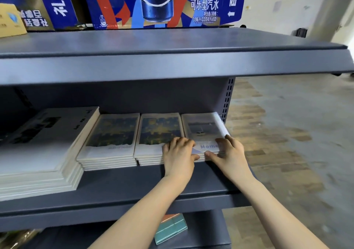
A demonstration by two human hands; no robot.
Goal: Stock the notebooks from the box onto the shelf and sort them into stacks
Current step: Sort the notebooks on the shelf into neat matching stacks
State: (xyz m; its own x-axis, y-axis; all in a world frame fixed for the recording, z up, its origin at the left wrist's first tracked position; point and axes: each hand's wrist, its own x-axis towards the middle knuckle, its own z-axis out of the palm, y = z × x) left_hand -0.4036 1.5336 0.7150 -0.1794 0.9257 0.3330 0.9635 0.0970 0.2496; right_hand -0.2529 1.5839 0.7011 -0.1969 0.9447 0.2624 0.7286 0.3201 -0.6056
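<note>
On the grey middle shelf (pixel 122 183) lie several stacks of notebooks. A tall stack of large white notebooks (pixel 44 149) sits at the left. Two stacks with blue-and-yellow painted covers (pixel 113 133) (pixel 159 129) follow. At the right end is a stack with a pale sailboat cover (pixel 201 129). My left hand (pixel 178 152) rests on the front edge between the second painted stack and the sailboat stack, fingers curled over the covers. My right hand (pixel 228 151) grips the front right corner of the sailboat stack, thumb against its edge.
The upper shelf (pixel 172 57) overhangs the stacks and carries blue cola cartons (pixel 153 3). A teal booklet (pixel 170 227) lies on the lower shelf. The shelf's perforated upright (pixel 228 99) stands just right of the sailboat stack. Bare concrete floor (pixel 287 133) spreads to the right.
</note>
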